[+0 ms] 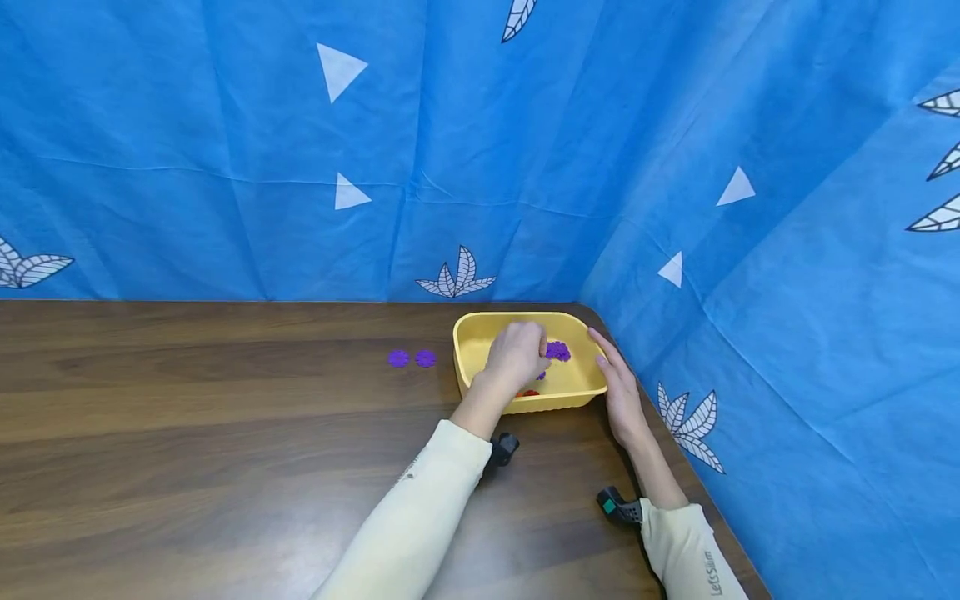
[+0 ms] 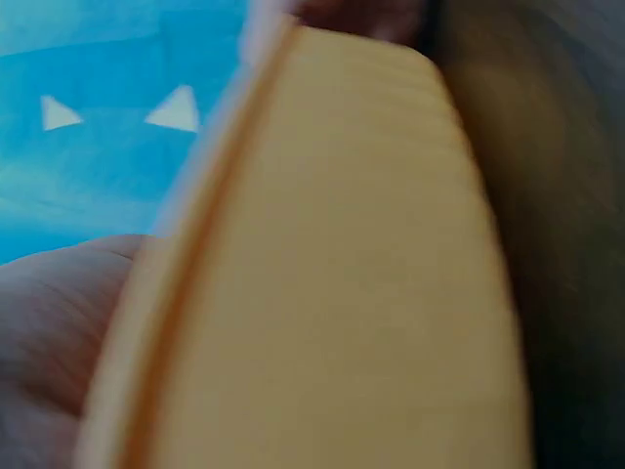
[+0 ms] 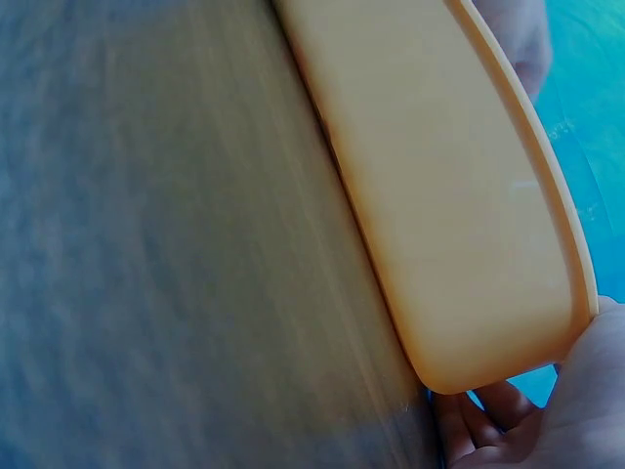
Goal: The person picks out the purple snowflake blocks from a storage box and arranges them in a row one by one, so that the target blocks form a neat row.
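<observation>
A yellow plastic bin (image 1: 555, 402) stands near the right corner of the table. My left hand (image 1: 516, 354) reaches down into it over the near side with bent fingers; the hand's own wrist and knuckles hide the fingertips and whatever they touch. Inside the bin, purple snowflake discs (image 1: 558, 351) lie right of that hand, and a red piece (image 1: 531, 392) shows by the near wall. My right hand (image 1: 622, 400) holds the bin's right end; in the right wrist view its fingers (image 3: 479, 420) curl behind the corner, with the thumb side at the rim.
Two purple snowflake discs (image 1: 412, 358) lie flat on the brown wooden table (image 1: 225, 433), left of the bin. A blue patterned curtain (image 1: 480, 150) hangs behind the table and along its right edge. The left wrist view is blurred, mostly filled by the bin's side.
</observation>
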The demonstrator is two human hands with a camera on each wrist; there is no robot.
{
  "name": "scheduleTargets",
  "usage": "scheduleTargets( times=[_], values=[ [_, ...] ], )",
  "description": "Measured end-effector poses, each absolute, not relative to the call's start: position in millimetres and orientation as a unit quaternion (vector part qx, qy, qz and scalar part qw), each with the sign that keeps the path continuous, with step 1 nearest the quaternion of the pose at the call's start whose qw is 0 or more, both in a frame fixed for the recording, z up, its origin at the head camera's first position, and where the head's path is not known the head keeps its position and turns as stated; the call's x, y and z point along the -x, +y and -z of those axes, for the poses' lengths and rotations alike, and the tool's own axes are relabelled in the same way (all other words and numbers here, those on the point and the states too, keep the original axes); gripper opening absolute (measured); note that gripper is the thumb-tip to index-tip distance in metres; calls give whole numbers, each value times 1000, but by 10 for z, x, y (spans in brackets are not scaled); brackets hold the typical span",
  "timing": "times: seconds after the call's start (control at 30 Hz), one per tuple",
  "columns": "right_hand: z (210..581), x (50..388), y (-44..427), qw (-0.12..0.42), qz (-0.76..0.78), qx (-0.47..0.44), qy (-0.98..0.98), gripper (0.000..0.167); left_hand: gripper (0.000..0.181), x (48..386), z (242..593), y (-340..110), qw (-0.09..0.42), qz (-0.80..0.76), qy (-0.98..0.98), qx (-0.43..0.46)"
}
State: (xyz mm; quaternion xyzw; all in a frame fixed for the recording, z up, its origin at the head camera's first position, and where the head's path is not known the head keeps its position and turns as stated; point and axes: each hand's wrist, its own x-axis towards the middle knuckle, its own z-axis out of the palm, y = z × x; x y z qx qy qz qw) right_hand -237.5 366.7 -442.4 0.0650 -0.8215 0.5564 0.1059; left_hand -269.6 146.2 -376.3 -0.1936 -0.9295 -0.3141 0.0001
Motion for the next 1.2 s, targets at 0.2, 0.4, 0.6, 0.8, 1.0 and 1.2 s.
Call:
scheduleTargets(
  times=[0.2, 0.4, 0.6, 0.8, 1.0, 1.2],
  values=[
    [4426, 2421, 3627, 106, -561, -68, -818, 47, 6, 2735, 3880, 1457, -33, 238, -943, 229],
    [4416, 2451, 3600, 102, -563, -80, -816, 49, 37, 2765, 3906, 1464, -18, 227, -946, 232],
    [4419, 2432, 3600, 103, -563, -77, -816, 49, 5, 2757, 3904, 1473, -29, 212, -954, 210],
    [4441, 2398, 3620, 105, -561, -77, -817, 49, 12, 2746, 3910, 1488, -14, 221, -949, 224],
    [4449, 2374, 3639, 107, -564, -82, -815, 48, 27, 2730, 3886, 1492, 16, 248, -938, 241],
    [4441, 2372, 3658, 110, -560, -80, -817, 48, 12, 2708, 3769, 1371, 45, 321, -916, 234]
  ],
)
